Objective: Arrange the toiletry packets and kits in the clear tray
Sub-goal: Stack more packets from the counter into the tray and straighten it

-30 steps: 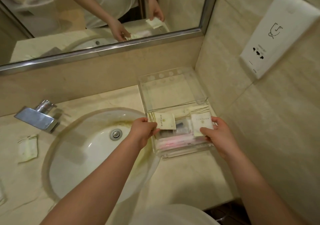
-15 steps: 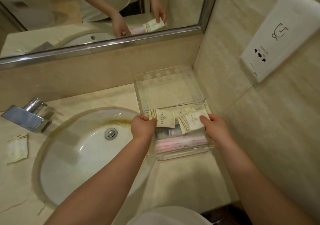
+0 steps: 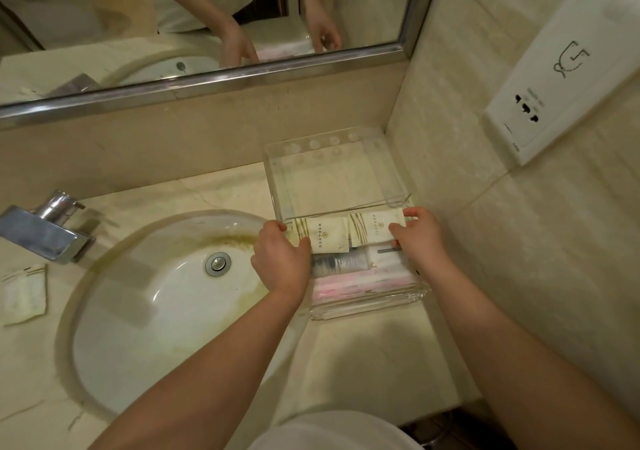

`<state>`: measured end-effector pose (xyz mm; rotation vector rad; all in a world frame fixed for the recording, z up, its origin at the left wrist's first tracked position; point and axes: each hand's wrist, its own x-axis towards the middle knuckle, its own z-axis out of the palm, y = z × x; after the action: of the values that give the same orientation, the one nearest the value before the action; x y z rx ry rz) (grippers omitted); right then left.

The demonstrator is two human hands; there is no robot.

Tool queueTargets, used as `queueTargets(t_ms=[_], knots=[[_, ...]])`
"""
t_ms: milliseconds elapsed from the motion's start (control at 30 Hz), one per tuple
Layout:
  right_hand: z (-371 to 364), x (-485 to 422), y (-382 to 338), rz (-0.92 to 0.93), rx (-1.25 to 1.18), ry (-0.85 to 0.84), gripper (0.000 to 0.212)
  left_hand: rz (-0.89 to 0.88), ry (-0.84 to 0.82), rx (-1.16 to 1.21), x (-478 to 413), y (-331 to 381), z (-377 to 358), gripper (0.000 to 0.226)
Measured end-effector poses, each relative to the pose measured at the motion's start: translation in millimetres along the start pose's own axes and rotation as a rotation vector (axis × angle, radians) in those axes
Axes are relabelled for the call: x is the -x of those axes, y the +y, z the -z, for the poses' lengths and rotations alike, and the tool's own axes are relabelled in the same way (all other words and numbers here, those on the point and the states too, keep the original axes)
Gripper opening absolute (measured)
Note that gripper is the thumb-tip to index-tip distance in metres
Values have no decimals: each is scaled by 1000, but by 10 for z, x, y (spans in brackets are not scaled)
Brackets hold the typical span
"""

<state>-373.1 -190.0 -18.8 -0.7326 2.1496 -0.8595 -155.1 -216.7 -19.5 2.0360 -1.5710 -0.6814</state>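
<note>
A clear tray (image 3: 277, 172) stands on the counter in the corner by the right wall. In its near half lie two cream packets side by side. My left hand (image 3: 282, 259) pinches the left cream packet (image 3: 329, 238) at its left end. My right hand (image 3: 420, 233) holds the right cream packet (image 3: 375, 226) at its right end, flat against the tray's divider. Below them lie a clear-wrapped kit (image 3: 341, 262) and pink-and-white wrapped packets (image 3: 363, 281). The tray's far half holds nothing.
A white sink basin (image 3: 156, 311) with a drain lies left of the tray. A chrome faucet (image 3: 45, 228) stands at far left, and a loose cream packet (image 3: 24, 295) lies on the counter below it. A mirror spans the back wall; a white socket panel (image 3: 568, 68) hangs on the right wall.
The right packet has turned from tilted to level and now lies beside the left packet. Both hands have moved slightly away from me, toward the tray's divider.
</note>
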Motion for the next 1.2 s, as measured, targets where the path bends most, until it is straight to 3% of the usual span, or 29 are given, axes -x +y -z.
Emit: queueTargets(t_ms=[100, 200, 300, 367, 467, 567, 667, 967, 1200], knots=[[9, -11, -34, 96, 215, 63, 35, -441, -1, -139, 40, -10, -26, 28], [27, -2, -68, 172, 435, 112, 40, -774, -217, -316, 58, -9, -98, 37], [24, 29, -85, 211, 591, 141, 43, -734, -395, -435, 67, -31, -134, 47], [28, 62, -68, 249, 672, 176, 45, -723, -420, -470, 54, -48, -140, 48], [11, 119, 5, 408, 694, 220, 43, -699, -406, -476, 11, -10, -127, 45], [-56, 146, 101, 547, 672, 101, 40, -662, -362, -461, -16, 18, -114, 42], [-113, 156, 143, 558, 637, 8, 43, -662, -337, -469, -26, 10, -122, 42], [-228, 181, 111, 646, 697, -49, 44, -687, -332, -486, -11, 8, -134, 43], [-288, 326, 15, 668, 673, -35, 47, -690, -325, -294, 39, -93, 42, 42]])
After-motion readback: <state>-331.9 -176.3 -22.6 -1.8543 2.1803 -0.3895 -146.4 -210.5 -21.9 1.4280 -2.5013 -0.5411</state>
